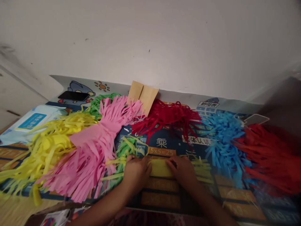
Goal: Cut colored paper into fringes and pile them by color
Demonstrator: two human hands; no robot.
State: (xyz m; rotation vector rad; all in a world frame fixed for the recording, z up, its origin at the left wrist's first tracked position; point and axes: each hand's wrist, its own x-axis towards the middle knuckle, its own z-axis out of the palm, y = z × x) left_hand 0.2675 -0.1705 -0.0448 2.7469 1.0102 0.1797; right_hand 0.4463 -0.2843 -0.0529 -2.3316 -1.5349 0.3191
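A yellow fringed tissue strip (161,168) lies stretched between my hands at the front middle of the table. My left hand (137,169) pinches its left end, and my right hand (182,168) pinches the right end. Yellow fringe shows beyond both hands. Green fringed paper (127,146) lies just behind and left of my left hand. Further left is a large pink fringed bundle (88,160), with a yellow one (56,144) beside it. Dark red fringe (166,114) lies behind my hands.
Blue fringe (225,128) and red fringe (272,153) lie at the right. A light blue packet (30,121) and a black phone (74,96) are at the left. Brown paper (143,95) stands near the wall (150,50). A printed mat (162,201) covers the table.
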